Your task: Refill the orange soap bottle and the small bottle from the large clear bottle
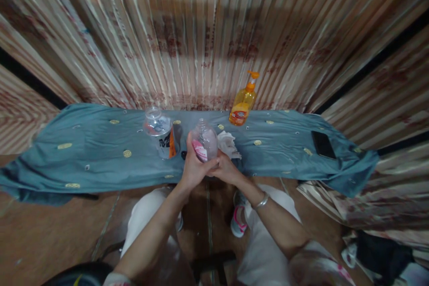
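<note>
Here both the left hand (193, 167) and right hand (225, 169) grasp a clear bottle (204, 142) at the table's (100, 152) near edge; a jar (160, 130) stands at its ten o'clock, a soap dispenser (243, 103) at one o'clock.

The bottle's (204, 143) lower part is hidden behind the left hand (194, 167) and right hand (225, 170). Its pink label is too blurred to read. A cloth (229, 144) sits partly behind it. The jar's (159, 132) label print is unreadable. Both elbows are cut off at the bottom edge.
</note>
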`<move>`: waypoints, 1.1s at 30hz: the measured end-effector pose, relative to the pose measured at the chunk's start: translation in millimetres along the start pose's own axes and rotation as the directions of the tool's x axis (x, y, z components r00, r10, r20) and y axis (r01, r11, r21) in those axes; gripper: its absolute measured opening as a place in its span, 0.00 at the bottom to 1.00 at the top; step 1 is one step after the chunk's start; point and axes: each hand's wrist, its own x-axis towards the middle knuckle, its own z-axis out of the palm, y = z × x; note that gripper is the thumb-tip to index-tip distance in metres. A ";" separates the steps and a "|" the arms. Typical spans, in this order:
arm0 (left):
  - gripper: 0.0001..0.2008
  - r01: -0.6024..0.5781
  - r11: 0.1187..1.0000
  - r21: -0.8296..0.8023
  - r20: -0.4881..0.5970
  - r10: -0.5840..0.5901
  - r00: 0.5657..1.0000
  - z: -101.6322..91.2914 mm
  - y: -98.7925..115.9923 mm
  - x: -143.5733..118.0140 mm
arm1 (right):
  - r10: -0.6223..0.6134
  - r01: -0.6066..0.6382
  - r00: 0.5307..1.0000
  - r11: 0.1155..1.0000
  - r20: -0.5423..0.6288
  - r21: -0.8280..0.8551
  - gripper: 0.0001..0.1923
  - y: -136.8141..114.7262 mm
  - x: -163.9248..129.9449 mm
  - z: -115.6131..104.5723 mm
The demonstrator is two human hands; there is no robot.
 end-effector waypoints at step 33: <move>0.29 0.467 0.856 0.222 -0.318 -0.390 0.864 -115.7 -80.6 54.1 | 0.120 -0.056 0.970 0.956 -0.210 0.287 0.37 -6.6 44.1 -19.1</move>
